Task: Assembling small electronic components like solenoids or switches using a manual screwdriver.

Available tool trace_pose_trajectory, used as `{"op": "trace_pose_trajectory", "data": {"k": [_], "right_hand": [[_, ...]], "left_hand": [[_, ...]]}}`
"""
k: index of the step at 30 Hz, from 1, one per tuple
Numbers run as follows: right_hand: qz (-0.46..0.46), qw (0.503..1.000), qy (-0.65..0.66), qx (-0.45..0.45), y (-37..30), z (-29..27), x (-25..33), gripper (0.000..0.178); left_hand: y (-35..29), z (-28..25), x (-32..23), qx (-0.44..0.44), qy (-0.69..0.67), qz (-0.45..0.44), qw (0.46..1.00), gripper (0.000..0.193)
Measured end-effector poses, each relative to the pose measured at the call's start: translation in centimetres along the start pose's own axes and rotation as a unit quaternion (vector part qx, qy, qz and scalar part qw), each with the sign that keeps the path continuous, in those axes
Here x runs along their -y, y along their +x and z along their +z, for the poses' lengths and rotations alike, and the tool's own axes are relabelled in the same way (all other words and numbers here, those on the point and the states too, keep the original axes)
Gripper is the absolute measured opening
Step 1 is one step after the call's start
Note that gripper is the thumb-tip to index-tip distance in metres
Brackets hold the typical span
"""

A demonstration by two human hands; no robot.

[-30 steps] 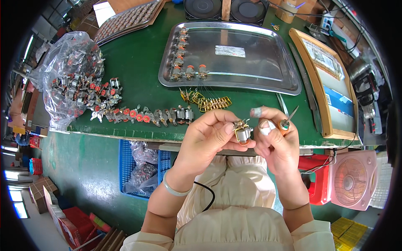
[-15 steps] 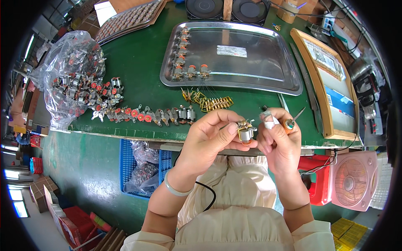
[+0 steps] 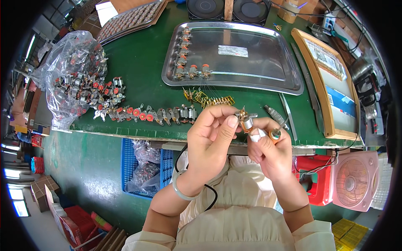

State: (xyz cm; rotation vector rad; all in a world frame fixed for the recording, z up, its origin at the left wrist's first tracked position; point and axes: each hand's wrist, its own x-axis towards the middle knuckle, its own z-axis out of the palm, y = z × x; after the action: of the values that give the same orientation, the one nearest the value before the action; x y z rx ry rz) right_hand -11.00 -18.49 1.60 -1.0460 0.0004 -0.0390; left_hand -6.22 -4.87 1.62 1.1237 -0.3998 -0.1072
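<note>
Your left hand (image 3: 212, 140) pinches a small motor (image 3: 246, 124) near the table (image 3: 138, 62) edge; your right hand (image 3: 270, 151) grips a screwdriver (image 3: 275, 134) (orange handle). Looks like early days: one column (image 3: 183, 51) plus a couple on the tray (image 3: 268, 46), a row (image 3: 149, 117) and bag (image 3: 56, 83) seemingly left.

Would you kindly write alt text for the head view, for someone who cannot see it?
A left hand holds a small metal component; the right hand grips an orange-handled tool. Beyond, a green workbench bears a metal tray and a bag of parts.
</note>
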Motion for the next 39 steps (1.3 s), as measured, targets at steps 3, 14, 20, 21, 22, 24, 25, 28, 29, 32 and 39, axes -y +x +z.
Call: {"op": "trace_pose_trajectory", "data": {"k": [3,14,20,21,22,24,25,28,29,32,39], "right_hand": [[-0.054,0.994,-0.092,0.003,-0.2,0.1,0.1,0.022],[-0.014,0.999,-0.040,-0.030,0.6,0.7,0.3,0.018],[-0.071,0.981,-0.179,-0.032,0.7,0.3,0.6,0.018],[-0.151,0.955,-0.251,-0.040,0.7,0.4,0.4,0.018],[-0.231,0.915,-0.327,-0.046,0.7,0.4,0.1,0.019],[-0.228,0.922,-0.308,-0.059,0.6,0.3,-0.2,0.023],[-0.215,0.926,-0.305,-0.059,0.6,0.3,-0.3,0.025],[-0.027,0.994,-0.104,-0.010,0.4,-0.6,0.7,0.026],[0.006,0.996,-0.084,0.011,0.5,-0.8,1.1,0.026],[-0.189,0.811,-0.552,-0.045,0.9,-1.8,2.9,0.037],[-0.159,0.615,-0.771,-0.037,1.3,-3.6,4.0,0.029]], "left_hand": [[-0.1,0.4,0.3,-0.021,0.011,0.032,0.999,0.016],[0.0,0.7,0.9,-0.051,0.115,0.140,0.982,0.011],[0.0,0.7,0.9,-0.050,0.069,0.102,0.991,0.013],[0.0,0.7,0.8,-0.051,0.065,0.097,0.992,0.013],[0.0,0.8,0.8,-0.053,0.059,0.089,0.993,0.014],[0.0,0.9,0.9,-0.047,0.045,0.084,0.994,0.014],[0.1,0.9,0.9,-0.045,0.037,0.082,0.995,0.015],[0.1,0.8,0.9,-0.029,-0.034,0.051,0.998,0.016],[0.2,0.7,0.9,-0.022,-0.037,0.046,0.998,0.017],[0.5,0.2,0.8,-0.016,-0.052,0.029,0.998,0.018],[1.1,-0.3,0.8,-0.048,-0.081,-0.028,0.995,0.020]]}}
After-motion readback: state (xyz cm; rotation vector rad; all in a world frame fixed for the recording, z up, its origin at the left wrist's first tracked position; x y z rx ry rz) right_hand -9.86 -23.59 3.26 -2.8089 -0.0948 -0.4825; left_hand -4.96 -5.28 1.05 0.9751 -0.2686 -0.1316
